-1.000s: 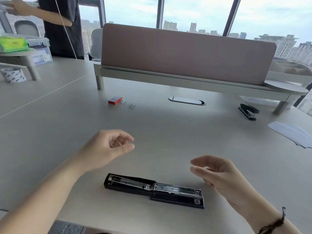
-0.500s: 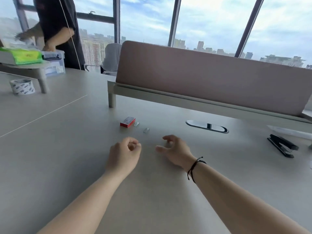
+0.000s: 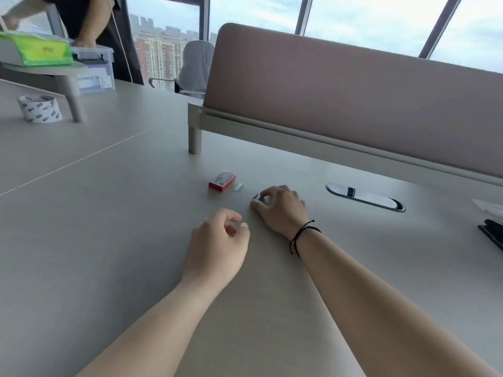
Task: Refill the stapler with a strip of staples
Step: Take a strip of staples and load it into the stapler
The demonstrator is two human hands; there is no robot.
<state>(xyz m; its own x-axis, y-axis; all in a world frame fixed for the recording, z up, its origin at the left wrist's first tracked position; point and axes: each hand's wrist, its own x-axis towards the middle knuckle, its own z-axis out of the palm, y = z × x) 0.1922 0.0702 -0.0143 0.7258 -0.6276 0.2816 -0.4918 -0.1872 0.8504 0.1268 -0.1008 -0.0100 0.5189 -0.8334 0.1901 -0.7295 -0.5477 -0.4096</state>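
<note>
**Reaching for the loose staples**

My right hand (image 3: 281, 208) lies on the bench (image 3: 109, 240) just right of the red box (image 3: 222, 181), its fingers (image 3: 261, 198) curled down over a small dark thing; I cannot tell if they grip it. A loose staple strip (image 3: 238, 186) lies beside the box, just short of those fingers. My left hand (image 3: 217, 246) hovers nearer me, loosely curled, holding nothing. Box print and tape roll (image 3: 40, 108) lettering are unreadable.

Red staple box (image 3: 222, 181) with a white label at centre, pale silver staple strip (image 3: 238, 186) beside it, white tape roll (image 3: 40, 108) with dark print at upper left, bright green packet (image 3: 40, 53) above, dusty-pink divider panel (image 3: 353, 96), grey-beige desk (image 3: 109, 227), black cord bracelet (image 3: 300, 236).
</note>
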